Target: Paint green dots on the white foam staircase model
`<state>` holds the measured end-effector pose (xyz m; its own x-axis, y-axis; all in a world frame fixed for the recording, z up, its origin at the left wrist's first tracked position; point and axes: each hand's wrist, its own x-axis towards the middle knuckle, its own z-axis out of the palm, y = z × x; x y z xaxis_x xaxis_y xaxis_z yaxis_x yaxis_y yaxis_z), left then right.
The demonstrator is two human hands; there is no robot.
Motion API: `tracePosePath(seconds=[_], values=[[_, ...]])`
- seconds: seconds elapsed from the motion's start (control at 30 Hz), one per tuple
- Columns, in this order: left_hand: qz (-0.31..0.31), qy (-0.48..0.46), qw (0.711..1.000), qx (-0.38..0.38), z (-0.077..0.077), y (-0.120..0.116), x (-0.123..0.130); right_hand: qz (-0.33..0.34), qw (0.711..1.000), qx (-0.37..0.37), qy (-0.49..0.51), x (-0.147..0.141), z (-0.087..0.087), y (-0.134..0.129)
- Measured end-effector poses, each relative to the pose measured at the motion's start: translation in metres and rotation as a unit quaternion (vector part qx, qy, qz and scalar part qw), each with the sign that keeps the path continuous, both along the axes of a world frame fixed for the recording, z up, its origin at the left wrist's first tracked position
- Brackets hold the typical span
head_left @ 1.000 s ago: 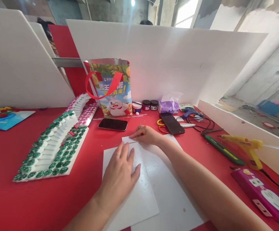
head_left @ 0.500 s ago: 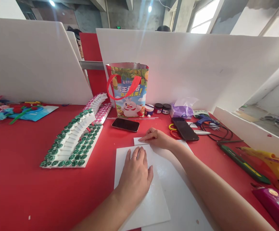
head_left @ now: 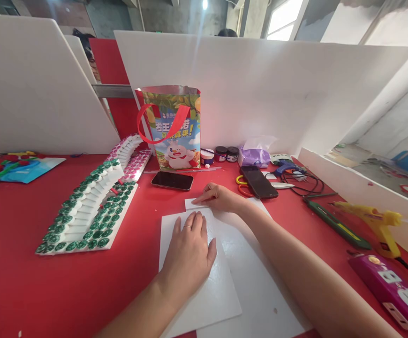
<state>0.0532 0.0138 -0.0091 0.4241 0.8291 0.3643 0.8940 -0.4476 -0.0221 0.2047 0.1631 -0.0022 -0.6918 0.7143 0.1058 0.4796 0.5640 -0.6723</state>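
Observation:
My left hand (head_left: 190,249) lies flat with fingers stretched out on a white foam board (head_left: 221,293), which looks glossy in places. Just beyond the board's far edge, my right hand (head_left: 220,197) has its fingers together on a small white strip (head_left: 191,203). The strip lies against or close to that edge; my fingers hide its right end. Under the board and my right forearm is a larger white sheet (head_left: 255,281), spread on the red table.
Left stands a curved white model (head_left: 98,206) with green and pink discs. Beyond are a phone (head_left: 172,180), a carrier bag (head_left: 176,126) and paint jars (head_left: 221,154). At right lie a second phone (head_left: 259,181), scissors (head_left: 283,185), a green cutter (head_left: 337,224), a yellow glue gun (head_left: 373,220) and a purple power strip (head_left: 389,286).
The whole view has swung slightly to the right, so things appear further left. Both hands keep nearly the same place on the board and strip.

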Motion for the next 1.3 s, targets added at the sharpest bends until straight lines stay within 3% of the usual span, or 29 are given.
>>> tracePosePath(seconds=[1.3], values=[[0.001,-0.002,1.0,-0.018,0.0016,0.0051,-0.0049,-0.011,1.0,-0.003,-0.018,-0.0002,0.0038,-0.0025]])
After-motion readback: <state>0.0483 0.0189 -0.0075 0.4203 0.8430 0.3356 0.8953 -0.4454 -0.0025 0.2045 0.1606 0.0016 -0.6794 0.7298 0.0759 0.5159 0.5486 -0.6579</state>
